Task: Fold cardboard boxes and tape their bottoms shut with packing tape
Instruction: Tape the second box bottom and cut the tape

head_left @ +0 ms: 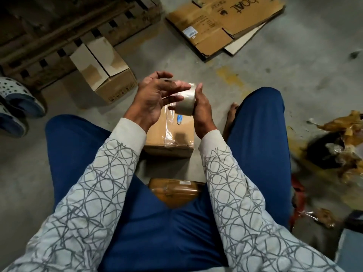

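Clear tape roll [185, 106] sits wrapped in the right hand [203, 110] grip. The blurred left hand [151, 99] lays loose, straight fingers on it. Both partly hide the taped box [172, 134] between the knees. Bare floor [176, 61] lies open ahead.

Grey concrete floor [294, 65]. Far left of the grip, a pair of perforated white-and-blue slippers [17, 99]. Beyond the grip to the upper left, a dark wooden pallet [49, 32]. Just up and right, a yellow paint stain [228, 75]. Far right and lower, crumpled brown plastic wrap [349, 126]. Blue trousers [261, 134] spread below the grip.
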Motion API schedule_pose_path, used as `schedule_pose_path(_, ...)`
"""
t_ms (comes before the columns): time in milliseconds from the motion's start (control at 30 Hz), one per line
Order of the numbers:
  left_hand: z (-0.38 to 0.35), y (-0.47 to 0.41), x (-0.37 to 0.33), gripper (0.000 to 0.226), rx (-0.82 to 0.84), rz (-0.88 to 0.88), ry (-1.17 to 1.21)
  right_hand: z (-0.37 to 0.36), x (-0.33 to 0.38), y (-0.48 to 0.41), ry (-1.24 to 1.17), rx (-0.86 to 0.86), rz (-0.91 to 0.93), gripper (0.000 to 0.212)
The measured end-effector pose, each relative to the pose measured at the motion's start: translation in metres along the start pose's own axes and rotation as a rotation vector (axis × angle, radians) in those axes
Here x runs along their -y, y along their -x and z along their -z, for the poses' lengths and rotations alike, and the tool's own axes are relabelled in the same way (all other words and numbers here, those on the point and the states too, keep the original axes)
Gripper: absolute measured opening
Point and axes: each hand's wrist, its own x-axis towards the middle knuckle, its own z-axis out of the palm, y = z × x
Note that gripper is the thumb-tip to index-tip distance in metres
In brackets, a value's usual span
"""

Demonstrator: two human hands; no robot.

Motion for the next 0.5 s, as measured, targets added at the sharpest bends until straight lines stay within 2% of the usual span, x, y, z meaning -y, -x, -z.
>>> schedule_pose_path(100, 0.004, -0.008, -0.012, 0.031, -0.061, 0.058, 0.144, 0.001, -0.004, 0.007, 0.057, 0.154, 0.086, 0.046)
schedule_pose_path(200, 0.005, -0.013, -0.021, 0.030, -0.095, 0.105, 0.210, -0.001, -0.006, 0.009, 0.148, 0.192, 0.151, 0.027)
schedule_pose_path(500, 0.010, -0.029, -0.013, 0.033, -0.235, 0.184, 0.389, 0.006, -0.001, 0.014, 0.166, 0.231, 0.097, 0.024)
